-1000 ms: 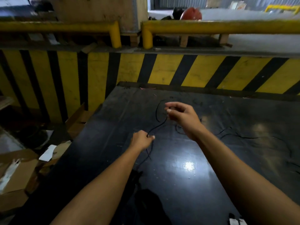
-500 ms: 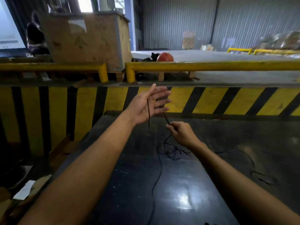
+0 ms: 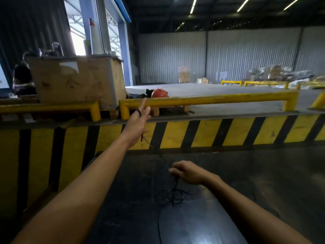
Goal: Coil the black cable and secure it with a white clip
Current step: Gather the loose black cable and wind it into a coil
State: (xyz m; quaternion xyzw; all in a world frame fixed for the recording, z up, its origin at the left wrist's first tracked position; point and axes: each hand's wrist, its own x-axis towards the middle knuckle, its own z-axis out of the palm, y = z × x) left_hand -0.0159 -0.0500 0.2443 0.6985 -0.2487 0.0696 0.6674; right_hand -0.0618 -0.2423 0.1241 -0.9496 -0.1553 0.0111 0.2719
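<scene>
My left hand (image 3: 138, 121) is raised at arm's length with its fingers straight, and the black cable (image 3: 173, 197) is looped over those fingers. From there the cable runs taut down to my right hand (image 3: 187, 172), which pinches it just above the black table (image 3: 255, 182). Below my right hand the cable hangs into a loose tangle on the table, and one strand trails toward the near edge. No white clip is visible.
A yellow-and-black striped wall (image 3: 219, 133) borders the table's far side, topped by yellow guard rails (image 3: 211, 99). A large cardboard box (image 3: 77, 80) and a red helmet (image 3: 159, 93) sit behind the rails. A person (image 3: 22, 78) sits at the far left.
My left hand rose higher and farther forward with the cable over its fingers, drawing the cable taut. My right hand stayed low near the tangle. My head tilted up.
</scene>
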